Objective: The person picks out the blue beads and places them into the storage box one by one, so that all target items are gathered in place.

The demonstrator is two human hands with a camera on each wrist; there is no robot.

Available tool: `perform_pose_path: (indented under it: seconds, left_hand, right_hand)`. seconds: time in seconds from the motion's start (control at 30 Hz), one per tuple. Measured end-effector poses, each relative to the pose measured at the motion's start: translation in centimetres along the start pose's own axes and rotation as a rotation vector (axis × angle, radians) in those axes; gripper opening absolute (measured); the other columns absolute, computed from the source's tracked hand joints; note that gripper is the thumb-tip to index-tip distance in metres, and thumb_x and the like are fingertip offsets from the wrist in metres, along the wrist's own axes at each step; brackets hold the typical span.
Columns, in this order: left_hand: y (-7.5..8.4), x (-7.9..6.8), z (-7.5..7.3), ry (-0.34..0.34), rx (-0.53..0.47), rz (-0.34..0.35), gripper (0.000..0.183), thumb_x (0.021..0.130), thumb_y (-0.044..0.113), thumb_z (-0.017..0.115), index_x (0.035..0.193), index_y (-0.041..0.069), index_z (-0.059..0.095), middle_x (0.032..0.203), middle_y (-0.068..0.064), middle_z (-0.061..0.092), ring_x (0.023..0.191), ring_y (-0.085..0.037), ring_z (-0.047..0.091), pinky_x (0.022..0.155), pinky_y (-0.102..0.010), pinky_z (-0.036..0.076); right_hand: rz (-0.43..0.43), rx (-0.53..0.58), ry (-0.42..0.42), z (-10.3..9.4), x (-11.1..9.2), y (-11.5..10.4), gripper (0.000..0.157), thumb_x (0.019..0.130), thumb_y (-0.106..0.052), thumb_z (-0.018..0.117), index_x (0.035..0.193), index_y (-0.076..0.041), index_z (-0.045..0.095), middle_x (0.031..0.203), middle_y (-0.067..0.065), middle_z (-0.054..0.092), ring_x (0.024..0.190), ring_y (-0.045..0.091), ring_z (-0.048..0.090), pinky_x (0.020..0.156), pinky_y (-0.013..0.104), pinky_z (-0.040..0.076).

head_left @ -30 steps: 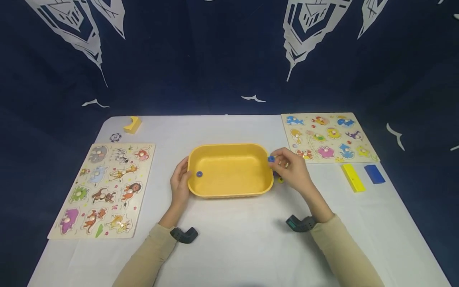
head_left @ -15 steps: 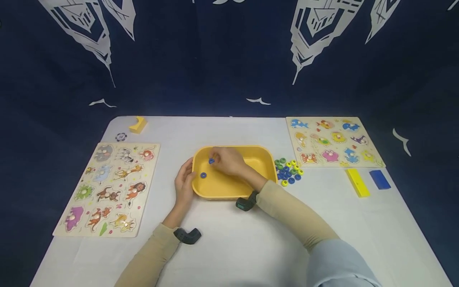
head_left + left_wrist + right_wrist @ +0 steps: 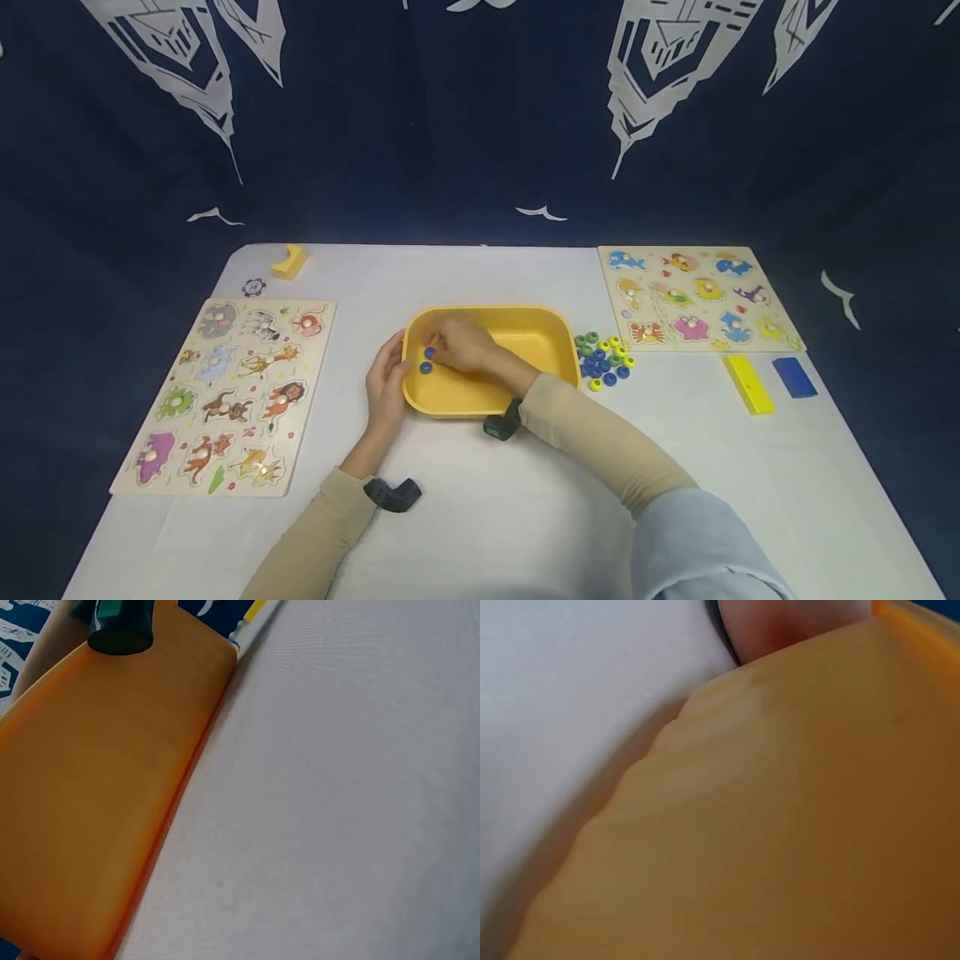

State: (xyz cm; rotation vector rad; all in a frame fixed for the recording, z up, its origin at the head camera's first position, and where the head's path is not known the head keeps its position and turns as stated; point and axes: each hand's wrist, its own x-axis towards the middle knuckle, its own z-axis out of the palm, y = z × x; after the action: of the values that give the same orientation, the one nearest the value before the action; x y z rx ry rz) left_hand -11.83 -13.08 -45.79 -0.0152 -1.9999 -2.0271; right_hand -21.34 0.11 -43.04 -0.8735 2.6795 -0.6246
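A yellow tray stands on the white table. My left hand holds it at its left end, fingers along the outer wall and thumb at the rim. Over the tray's left part, my right hand has a small blue bead at its fingertips, apparently pinched. Just in front of that bead, a second blue bead lies on the tray floor. The left wrist view has the tray's outer side; the right wrist view is mostly filled by yellow tray wall, and neither shows the beads.
Right of the tray lies a pile of green, yellow and blue beads. Animal puzzle boards lie at left and back right. A yellow block, blue block, yellow arch block and chip sit farther out.
My right hand has carried the blue bead from the tray's right edge to its left part, then lowered it beside the other bead. My left hand stays at the tray.
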Motion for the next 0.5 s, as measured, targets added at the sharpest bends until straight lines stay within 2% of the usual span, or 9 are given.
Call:
perform_pose_path:
  seconds: [0.13,0.2,0.27,0.4,0.5]
  left_hand:
    - [0.0,-0.2,0.0,0.003,0.014,-0.003,0.044,0.084,-0.003,0.041,0.128,-0.003,0.042,0.118,-0.025,0.049,0.108,-0.035,0.048,0.084,-0.012,0.043]
    - [0.0,-0.3,0.0,0.009,0.021,-0.001,0.044,0.084,-0.003,0.041,0.128,-0.003,0.042,0.119,-0.025,0.048,0.108,-0.035,0.048,0.084,-0.011,0.042]
    - [0.0,-0.4,0.0,0.012,0.023,0.002,0.044,0.084,-0.003,0.041,0.127,-0.003,0.042,0.12,-0.025,0.048,0.108,-0.035,0.047,0.084,-0.011,0.042]
    - [0.0,-0.3,0.1,0.005,0.011,0.011,0.044,0.084,-0.004,0.041,0.128,-0.004,0.042,0.12,-0.026,0.047,0.108,-0.036,0.047,0.085,-0.012,0.043]
    - [0.0,-0.2,0.1,0.005,0.007,0.009,0.044,0.084,-0.003,0.04,0.127,-0.004,0.042,0.118,-0.026,0.048,0.108,-0.036,0.047,0.085,-0.013,0.044]
  right_hand:
    - [0.015,0.011,0.041,-1.3,-1.4,-0.2,0.032,0.079,-0.009,0.052,0.109,-0.018,0.061,0.093,-0.003,0.064,0.072,0.01,0.052,0.061,0.02,0.044]
    - [0.007,0.054,0.087,-2.3,-2.7,-0.3,0.031,0.081,-0.01,0.053,0.109,-0.017,0.062,0.094,-0.003,0.064,0.068,0.01,0.052,0.058,0.021,0.044]
    - [-0.007,0.123,0.157,-3.4,-4.5,0.1,0.026,0.082,-0.013,0.056,0.107,-0.016,0.063,0.087,-0.003,0.064,0.063,0.01,0.051,0.053,0.021,0.043]
    - [-0.061,0.269,0.405,-4.8,-8.8,2.4,0.023,0.081,-0.018,0.063,0.103,-0.012,0.064,0.078,-0.004,0.063,0.061,0.009,0.05,0.051,0.021,0.043]
    - [-0.053,0.351,0.604,-5.0,-12.4,5.4,0.024,0.078,-0.018,0.066,0.101,-0.01,0.065,0.076,-0.001,0.062,0.06,0.01,0.048,0.05,0.02,0.041]
